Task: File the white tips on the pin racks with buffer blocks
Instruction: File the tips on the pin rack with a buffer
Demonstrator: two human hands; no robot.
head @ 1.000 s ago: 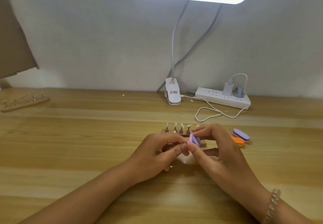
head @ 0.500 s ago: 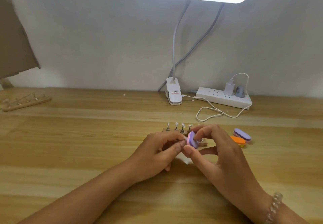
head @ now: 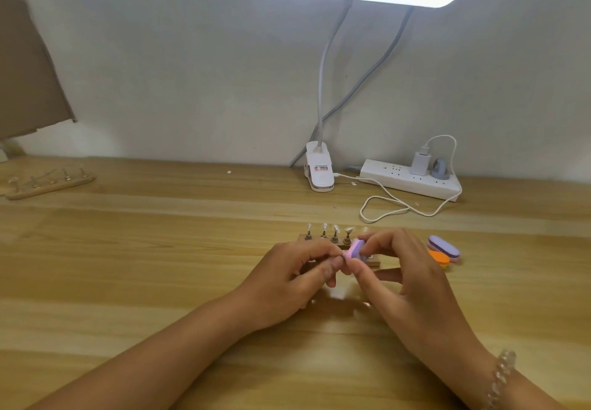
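- Filing goes on mid-counter (head: 160, 265): both hands sit w/ fingertips meeting in front of the near pin rack (head: 372, 261), same spot as 1 s ago; view has drifted only a bit.
- Right hand (head: 412, 284): fingers pinching the purple-pink buffer block (head: 355, 249). Block has turned vs 1 s ago; its pink edge now faces the left fingertips, so prob. a fresh stroke or a new side of the tip.
- Left hand (head: 287, 284): fingers pressed together on sth tiny at the block's edge, likely one white tip on its pin; too small to confirm.
- Four other white tips (head: 324, 228) stand on the rack, untouched, so judged early-to-mid task.
- Spare buffer blocks (head: 444, 249), purple over orange, lie right of the rack; second pin rack (head: 51, 185) far left. Neither moved.
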